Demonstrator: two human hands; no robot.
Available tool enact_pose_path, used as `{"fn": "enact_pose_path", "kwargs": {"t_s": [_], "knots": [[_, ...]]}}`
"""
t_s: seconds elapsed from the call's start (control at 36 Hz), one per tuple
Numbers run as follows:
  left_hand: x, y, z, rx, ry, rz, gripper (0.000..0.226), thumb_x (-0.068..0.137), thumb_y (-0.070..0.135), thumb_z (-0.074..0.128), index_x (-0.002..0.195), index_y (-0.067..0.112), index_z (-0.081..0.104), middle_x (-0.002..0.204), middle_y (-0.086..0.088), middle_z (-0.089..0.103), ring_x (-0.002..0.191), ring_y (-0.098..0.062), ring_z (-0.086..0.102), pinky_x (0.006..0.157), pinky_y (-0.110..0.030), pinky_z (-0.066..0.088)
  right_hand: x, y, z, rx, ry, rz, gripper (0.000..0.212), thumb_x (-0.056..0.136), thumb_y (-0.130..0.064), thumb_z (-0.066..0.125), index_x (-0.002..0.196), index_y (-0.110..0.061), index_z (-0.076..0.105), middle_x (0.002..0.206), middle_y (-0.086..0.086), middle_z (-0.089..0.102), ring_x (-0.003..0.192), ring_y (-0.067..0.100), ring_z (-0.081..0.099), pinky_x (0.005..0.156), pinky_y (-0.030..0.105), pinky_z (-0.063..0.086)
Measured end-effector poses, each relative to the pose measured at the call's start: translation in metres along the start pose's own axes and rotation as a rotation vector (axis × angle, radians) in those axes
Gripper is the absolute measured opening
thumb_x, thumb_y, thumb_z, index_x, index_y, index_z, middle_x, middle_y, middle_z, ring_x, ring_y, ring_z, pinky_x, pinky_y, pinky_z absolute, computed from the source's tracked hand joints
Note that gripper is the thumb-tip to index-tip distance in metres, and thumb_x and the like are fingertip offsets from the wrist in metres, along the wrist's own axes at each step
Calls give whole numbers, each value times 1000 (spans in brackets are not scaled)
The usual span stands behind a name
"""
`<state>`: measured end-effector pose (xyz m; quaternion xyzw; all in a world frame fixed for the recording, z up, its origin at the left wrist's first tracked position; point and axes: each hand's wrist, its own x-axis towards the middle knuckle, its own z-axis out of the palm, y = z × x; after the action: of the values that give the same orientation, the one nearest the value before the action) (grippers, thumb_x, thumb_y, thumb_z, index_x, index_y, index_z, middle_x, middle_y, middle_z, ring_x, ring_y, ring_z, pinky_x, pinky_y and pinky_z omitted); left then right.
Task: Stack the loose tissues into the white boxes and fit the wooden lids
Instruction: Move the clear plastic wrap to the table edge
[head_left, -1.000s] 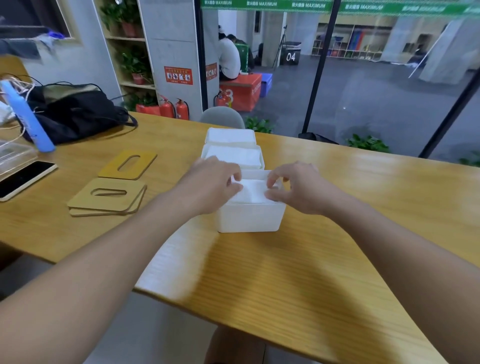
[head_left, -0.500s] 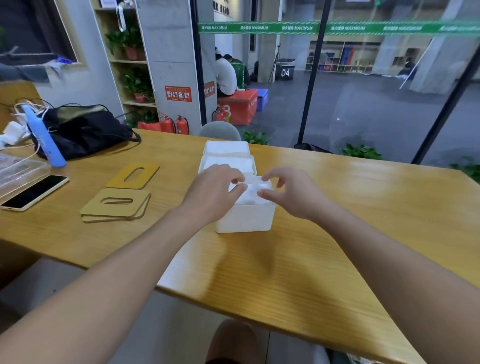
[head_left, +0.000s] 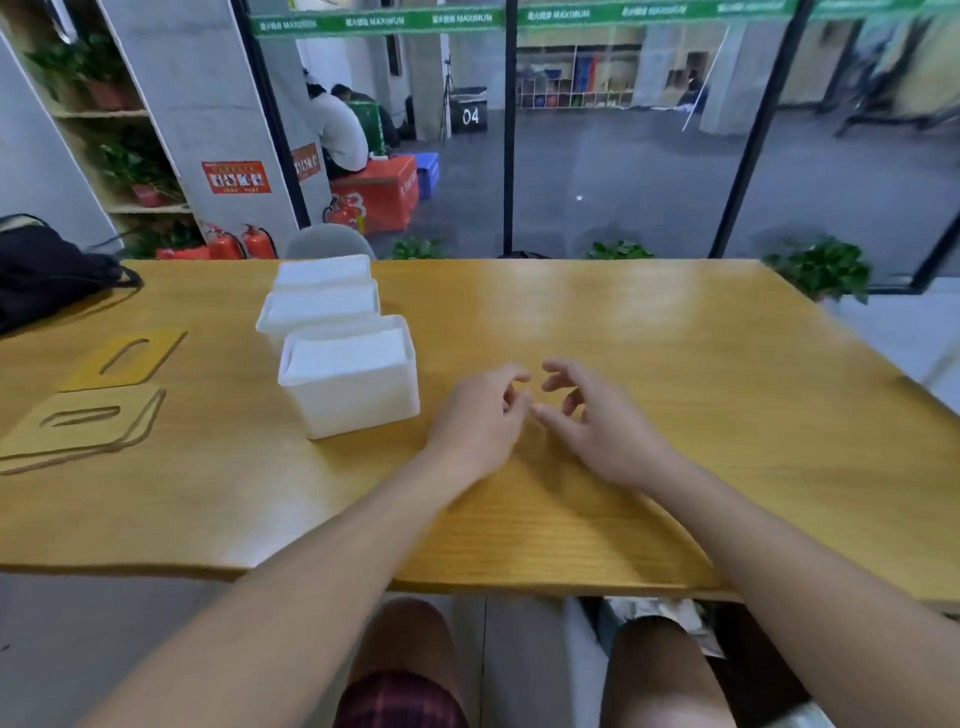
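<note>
Head view: three white boxes stand in a row on the wooden table (head_left: 649, 332), the nearest white box (head_left: 358, 400) filled with tissues (head_left: 345, 356) and lidless, the middle box (head_left: 317, 312) and far box (head_left: 322, 270) directly behind it. Right of the nearest box, the left hand (head_left: 480, 415) and right hand (head_left: 597, 421) hover over bare tabletop, fingers loosely curled, grasping nothing. Left of the nearest box lie the wooden lids (head_left: 83, 421), stacked, with a single lid (head_left: 130, 358) beyond them. A black bag (head_left: 47, 275) sits farther left.

Three tissue-filled white boxes (head_left: 349, 384) in a row, wooden lids (head_left: 83, 421) beside them.
</note>
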<state>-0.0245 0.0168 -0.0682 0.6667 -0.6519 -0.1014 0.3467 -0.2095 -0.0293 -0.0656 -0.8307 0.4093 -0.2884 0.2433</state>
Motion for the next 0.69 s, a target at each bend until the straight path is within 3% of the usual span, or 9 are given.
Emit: {"fn": "enact_pose_path", "kwargs": {"t_s": [0.14, 0.25, 0.33, 0.44, 0.69], "knots": [[47, -19, 39, 148, -39, -10, 32, 109, 40, 59, 138, 29, 67, 109, 9, 64, 112, -21, 62, 84, -37, 45, 27, 39, 4, 7, 19, 77, 52, 103, -33, 74, 150, -18, 58, 127, -6, 69, 91, 18, 66, 95, 40, 55], [86, -27, 54, 253, -49, -19, 32, 109, 41, 58, 138, 32, 67, 115, 7, 61, 115, -23, 56, 87, -38, 46, 65, 57, 13, -9, 36, 76, 49, 103, -34, 74, 148, -19, 61, 127, -6, 71, 89, 16, 66, 94, 41, 56], [95, -35, 60, 273, -56, -46, 34, 110, 42, 53, 140, 34, 65, 119, 6, 57, 115, -23, 53, 89, -38, 47, 90, 67, 18, -46, 20, 82, 46, 104, -37, 71, 147, -23, 62, 127, -9, 70, 89, 9, 63, 90, 36, 54], [77, -44, 64, 320, -7, 18, 38, 111, 48, 47, 144, 37, 60, 116, 10, 51, 110, -19, 46, 95, -41, 46, 93, 83, 24, -30, 39, 89, 35, 105, -40, 66, 139, -29, 67, 114, -18, 67, 91, 0, 62, 82, 25, 49], [83, -37, 57, 272, -83, -105, 42, 108, 49, 53, 147, 36, 59, 112, 11, 50, 104, -18, 46, 94, -41, 47, 96, 65, 23, -200, -37, 122, 38, 110, -43, 56, 142, -24, 59, 135, -8, 60, 105, 15, 61, 96, 41, 52]]}}
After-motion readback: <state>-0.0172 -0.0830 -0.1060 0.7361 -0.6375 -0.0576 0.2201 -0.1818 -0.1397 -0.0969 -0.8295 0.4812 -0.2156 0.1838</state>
